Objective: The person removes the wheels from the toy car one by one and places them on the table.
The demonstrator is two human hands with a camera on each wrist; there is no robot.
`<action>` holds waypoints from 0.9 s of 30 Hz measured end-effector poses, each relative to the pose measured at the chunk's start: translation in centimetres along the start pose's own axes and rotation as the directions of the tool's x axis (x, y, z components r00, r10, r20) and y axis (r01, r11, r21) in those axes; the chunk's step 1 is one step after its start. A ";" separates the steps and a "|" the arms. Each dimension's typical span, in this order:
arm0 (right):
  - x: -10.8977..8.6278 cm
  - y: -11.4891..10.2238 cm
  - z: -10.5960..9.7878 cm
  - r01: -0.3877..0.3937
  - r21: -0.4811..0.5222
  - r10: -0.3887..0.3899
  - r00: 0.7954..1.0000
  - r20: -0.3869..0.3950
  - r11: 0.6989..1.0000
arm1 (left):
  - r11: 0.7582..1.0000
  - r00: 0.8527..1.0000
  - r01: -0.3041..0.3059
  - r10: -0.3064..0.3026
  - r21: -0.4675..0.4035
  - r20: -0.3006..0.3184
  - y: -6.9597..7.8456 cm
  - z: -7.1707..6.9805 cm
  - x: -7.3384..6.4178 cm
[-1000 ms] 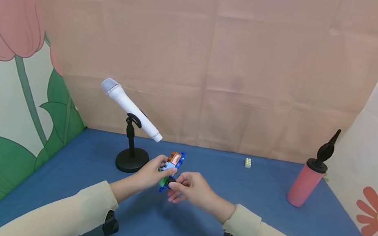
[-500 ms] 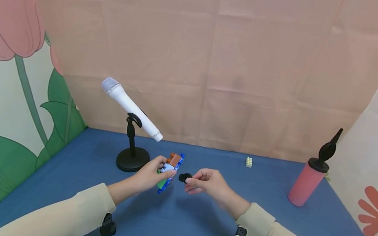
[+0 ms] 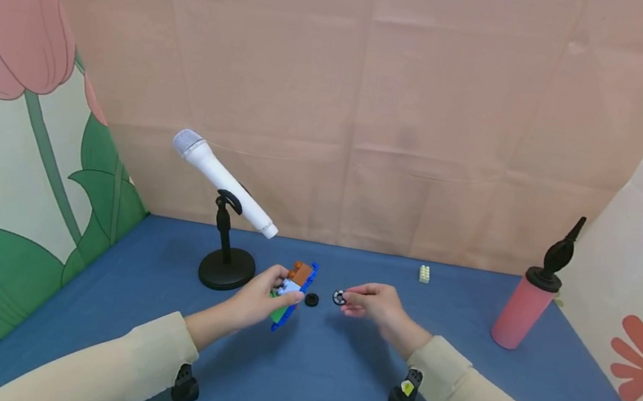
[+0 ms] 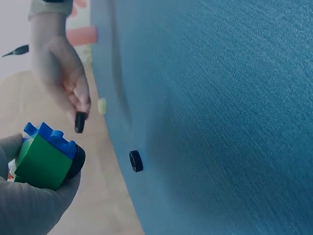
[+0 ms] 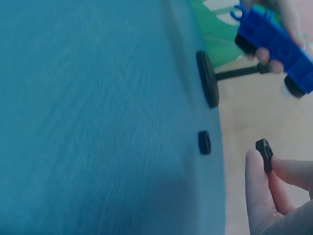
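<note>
My left hand (image 3: 257, 295) holds a toy block car (image 3: 291, 288) with a blue base and green, light blue and brown blocks, tilted above the table. Black wheels (image 5: 295, 86) show on one side of the blue base (image 5: 274, 41) in the right wrist view. Between thumb and fingers, my right hand (image 3: 382, 307) pinches a loose black wheel (image 3: 339, 297), raised off the cloth. A second loose wheel (image 3: 312, 300) lies on the blue table between the hands, also seen as a black ring (image 4: 136, 161) in the left wrist view.
A white microphone (image 3: 226, 182) leans in a black stand (image 3: 226, 271) just behind the left hand. Farther back lies a small pale yellow block (image 3: 424, 273). The pink hand pump (image 3: 521, 313) stands at the right, near the printed side cloth.
My right hand has drawn away from the toy car to the right with black wheels. One wheel now lies on the table and one stays pinched. The left hand has barely moved.
</note>
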State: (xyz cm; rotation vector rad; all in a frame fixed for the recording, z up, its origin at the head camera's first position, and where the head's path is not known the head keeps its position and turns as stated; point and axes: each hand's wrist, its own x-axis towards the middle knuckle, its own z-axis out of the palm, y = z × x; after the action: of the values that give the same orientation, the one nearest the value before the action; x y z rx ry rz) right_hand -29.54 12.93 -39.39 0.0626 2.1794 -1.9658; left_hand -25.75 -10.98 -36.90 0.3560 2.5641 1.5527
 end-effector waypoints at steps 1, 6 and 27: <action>0.3 0.1 -0.1 -0.006 0.006 0.006 1.000 -0.008 1.000 | 1.000 1.000 0.000 0.000 0.000 0.001 0.0 0.0 0.0; 1.7 0.9 -0.5 -0.040 0.003 0.040 0.998 -0.047 0.999 | 1.000 1.000 0.002 -0.002 0.002 0.008 0.1 0.1 -0.1; 3.0 1.8 0.5 -0.066 -0.209 0.044 0.993 -0.110 0.976 | 1.000 1.000 0.014 -0.014 -0.027 0.001 0.1 0.3 0.0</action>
State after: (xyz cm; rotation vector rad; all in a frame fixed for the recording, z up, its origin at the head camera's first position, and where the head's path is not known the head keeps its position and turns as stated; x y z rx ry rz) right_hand -32.14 12.28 -41.72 0.1955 2.4136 -1.7263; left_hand -25.68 -10.71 -36.94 0.3348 2.5370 1.5798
